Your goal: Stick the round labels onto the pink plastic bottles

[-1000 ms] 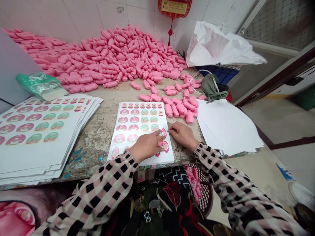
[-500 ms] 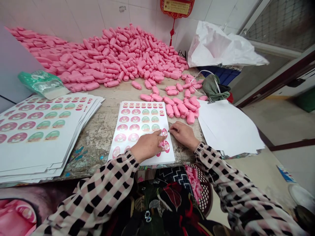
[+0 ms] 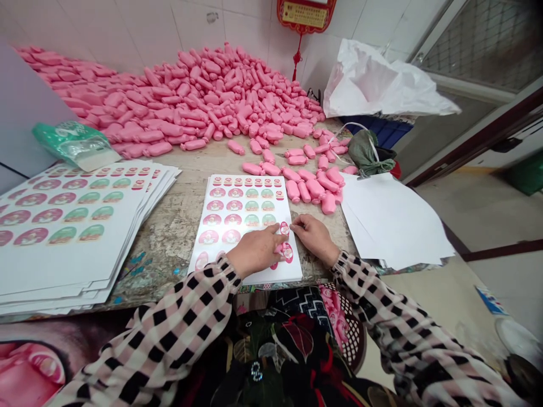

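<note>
A printed sticker sheet (image 3: pixel 237 206), on top of a stack, lies on the worn table in front of me. Across its lower right part rests my left hand (image 3: pixel 259 249), index finger stretched along the paper. A pink bottle (image 3: pixel 279 249), mostly hidden, shows between its fingers. Beside the sheet's right edge, my right hand (image 3: pixel 313 234) has thumb and forefinger pinched together; what they hold is too small to make out. Their tips are close to an oval pink sticker (image 3: pixel 284 228). Another oval sticker (image 3: pixel 288 252) lies just below, next to my left fingertips.
A large heap of pink bottles (image 3: pixel 203 96) fills the back, with loose bottles (image 3: pixel 316 186) nearer me. More sticker sheets (image 3: pixel 68 265) are stacked left, under a green tissue pack (image 3: pixel 74 146). White paper (image 3: pixel 390 220) and a dark green pouch (image 3: pixel 369 151) lie right.
My right hand has shifted very slightly, its fingertips staying near the oval sticker. My left hand stays on the sheet. The whole view has drifted a little.
</note>
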`<state>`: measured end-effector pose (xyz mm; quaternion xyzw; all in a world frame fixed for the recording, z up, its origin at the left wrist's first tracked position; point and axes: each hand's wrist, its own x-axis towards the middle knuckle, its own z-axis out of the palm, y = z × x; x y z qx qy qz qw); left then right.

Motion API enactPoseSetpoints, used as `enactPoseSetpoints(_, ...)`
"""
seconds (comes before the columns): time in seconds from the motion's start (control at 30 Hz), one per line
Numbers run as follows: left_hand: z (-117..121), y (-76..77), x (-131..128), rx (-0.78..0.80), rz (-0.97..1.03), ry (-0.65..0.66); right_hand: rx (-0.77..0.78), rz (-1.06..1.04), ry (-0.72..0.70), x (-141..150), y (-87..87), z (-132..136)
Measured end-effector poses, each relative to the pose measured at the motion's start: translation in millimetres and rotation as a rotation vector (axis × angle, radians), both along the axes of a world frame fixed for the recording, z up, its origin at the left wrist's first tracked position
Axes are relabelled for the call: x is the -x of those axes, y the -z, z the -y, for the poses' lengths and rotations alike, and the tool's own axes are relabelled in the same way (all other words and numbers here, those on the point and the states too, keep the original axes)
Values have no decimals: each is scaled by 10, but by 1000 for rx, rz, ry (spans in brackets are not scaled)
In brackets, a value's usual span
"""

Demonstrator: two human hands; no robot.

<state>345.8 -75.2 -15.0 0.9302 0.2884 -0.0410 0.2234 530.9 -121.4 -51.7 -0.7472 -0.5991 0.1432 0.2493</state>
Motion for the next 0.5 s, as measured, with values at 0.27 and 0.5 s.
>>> enactPoseSetpoints(0.27,-105,-120,-65,86,-76,39,-3,81,10,47,-98,-22)
enactPoseSetpoints(0.5,-149,-101,-124,42,-119,91,-100,137,-6,100,-119,34)
